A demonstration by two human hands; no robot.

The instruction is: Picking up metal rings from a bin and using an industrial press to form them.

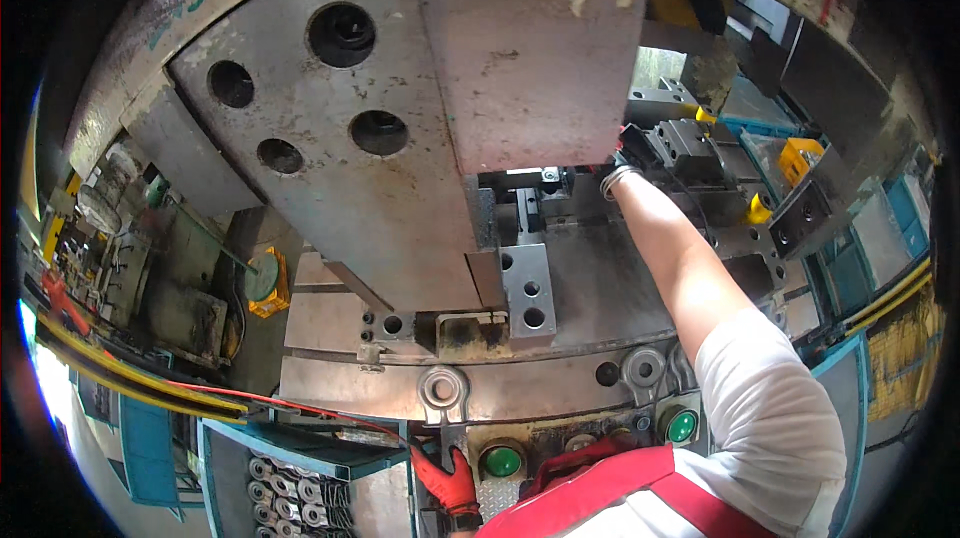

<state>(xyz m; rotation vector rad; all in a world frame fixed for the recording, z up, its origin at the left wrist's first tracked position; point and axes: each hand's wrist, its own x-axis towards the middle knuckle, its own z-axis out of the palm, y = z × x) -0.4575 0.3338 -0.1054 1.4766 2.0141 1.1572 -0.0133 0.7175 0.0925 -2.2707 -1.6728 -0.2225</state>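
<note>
Right arm: mine ran up and away from me into the press space, well forward of my left hand.
Right hand: it (618,165) lay at the lower right corner of the big overhead block (540,68), which partly hid it; I could not tell how far its fingers were open or whether they had hold of anything.
Dark block: this slant-topped metal block (690,150) stood just to the right of my right hand, far nearer to it than to my left.
Bright fitting: the small one (550,175) sat left of my right hand, in the gap under the overhead block.
Left hand: red-gloved (447,483), low and close to me, thumb spread well off the fingers, with nothing to be seen in its grasp.
Left ring-ended piece: it (443,404) lay on the front ledge (540,378), straight ahead of my left hand and apart from it; its long axis seemed to run toward me.
Right ring-ended piece: it (630,369) lay farther right on that ledge, beside my right forearm, its far end unclear.
Green button: the left one (502,461) was just right of my left thumb.
</note>
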